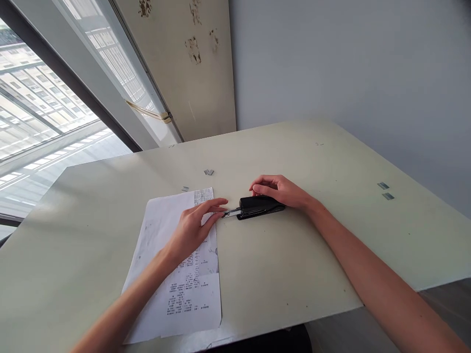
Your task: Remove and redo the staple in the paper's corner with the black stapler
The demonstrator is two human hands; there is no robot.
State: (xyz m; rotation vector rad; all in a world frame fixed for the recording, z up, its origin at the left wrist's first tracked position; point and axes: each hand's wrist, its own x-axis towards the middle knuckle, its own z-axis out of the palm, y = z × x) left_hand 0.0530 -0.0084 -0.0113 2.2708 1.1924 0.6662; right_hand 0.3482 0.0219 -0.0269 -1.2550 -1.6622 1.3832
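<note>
A black stapler (257,208) lies on the table with its metal slide (231,213) sticking out to the left. My left hand (193,223) reaches over the paper, thumb and fingers closed around the outer end of that slide. At the stapler's right end, my right hand (287,191) rests with the palm against its back and the fingers curled over the far side. Under my left hand and forearm lies a sheet of printed paper (156,245), partly covered by them.
Strips of staples lie on the pale table (279,264): some behind the paper (209,172), others at the right (385,186). A grey wall (331,63) stands behind, with a stained white cabinet (195,93) and a window (44,93) to the left.
</note>
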